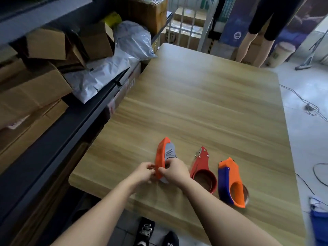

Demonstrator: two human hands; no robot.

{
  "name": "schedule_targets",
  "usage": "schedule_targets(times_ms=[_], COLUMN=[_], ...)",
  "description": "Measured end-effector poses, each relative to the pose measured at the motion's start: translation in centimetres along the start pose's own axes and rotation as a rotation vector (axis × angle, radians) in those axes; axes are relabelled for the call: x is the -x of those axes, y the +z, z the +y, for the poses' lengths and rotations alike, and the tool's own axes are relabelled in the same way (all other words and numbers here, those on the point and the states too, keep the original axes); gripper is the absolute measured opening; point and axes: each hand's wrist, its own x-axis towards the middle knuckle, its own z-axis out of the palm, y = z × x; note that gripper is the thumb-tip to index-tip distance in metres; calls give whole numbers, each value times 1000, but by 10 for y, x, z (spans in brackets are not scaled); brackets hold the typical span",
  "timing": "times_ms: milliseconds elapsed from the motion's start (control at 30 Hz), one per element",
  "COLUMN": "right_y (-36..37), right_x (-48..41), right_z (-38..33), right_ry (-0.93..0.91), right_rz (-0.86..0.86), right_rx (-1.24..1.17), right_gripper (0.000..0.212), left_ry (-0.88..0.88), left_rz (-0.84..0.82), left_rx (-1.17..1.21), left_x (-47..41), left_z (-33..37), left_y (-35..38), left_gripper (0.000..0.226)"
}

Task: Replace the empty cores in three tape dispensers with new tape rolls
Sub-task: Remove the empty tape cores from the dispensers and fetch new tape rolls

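Two-handed: pinching the orange-grey dispenser (164, 153) with left hand (144, 172) and right hand (174, 170), near the table (204, 103) front edge.

The far half of the desk (213, 96) is open wood, so my right hand (174, 170) can slide that way. Near me, three things sit in a row: the orange and grey dispenser (160, 157), the red dispenser (200, 162) and the blue and orange dispenser (230, 174). The gaps between them are thin. On the left, a shelf (62, 135) with boxes (35, 89) and bags (106, 75) blocks the way.
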Motion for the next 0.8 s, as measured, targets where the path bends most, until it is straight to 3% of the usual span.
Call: schedule_targets(times_ms=[100, 400, 667, 800], right_y=[-15, -51, -60, -64], right_x=[-1, 7, 9, 12], right_z=[-5, -1, -8, -15], right_ry=[37, 206, 147, 67], right_rz=[-4, -172, -230, -221], right_rx=[-438, -1423, -1451, -1341], right_gripper=[9, 21, 26, 27], left_ry=[72, 383, 569, 599], left_rz=[23, 14, 172, 136], left_rx=[170, 139, 24, 12], left_x=[-1, 17, 19, 21], left_z=[9, 43, 62, 74], left_y=[-3, -11, -19, -20], left_gripper=[26, 36, 12, 14])
